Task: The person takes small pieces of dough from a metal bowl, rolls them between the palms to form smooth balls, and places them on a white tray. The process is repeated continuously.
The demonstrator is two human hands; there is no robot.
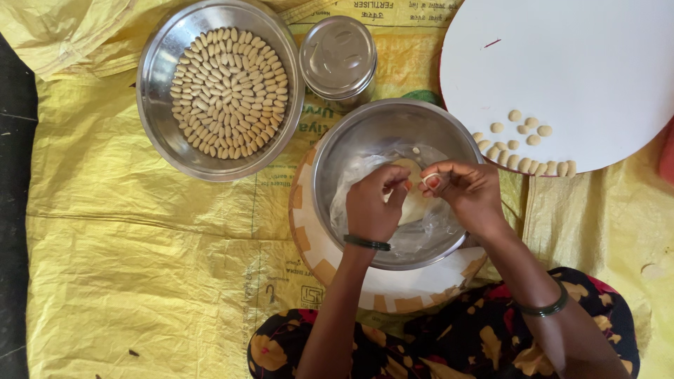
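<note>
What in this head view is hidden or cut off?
Head view:
- Pale dough lump in the steel bowl: mostly hidden by left hand and right hand.
- White round board: cut by top and right edges.
- Lidded steel tin: contents hidden by lid.

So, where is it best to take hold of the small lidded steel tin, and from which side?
Probably by its round side wall just under the lid, hands coming from above. The steel tin stands upright and its flat lid offers no knob. The big bowl of shaped pieces crowds its left side and the steel bowl its near side.
</note>
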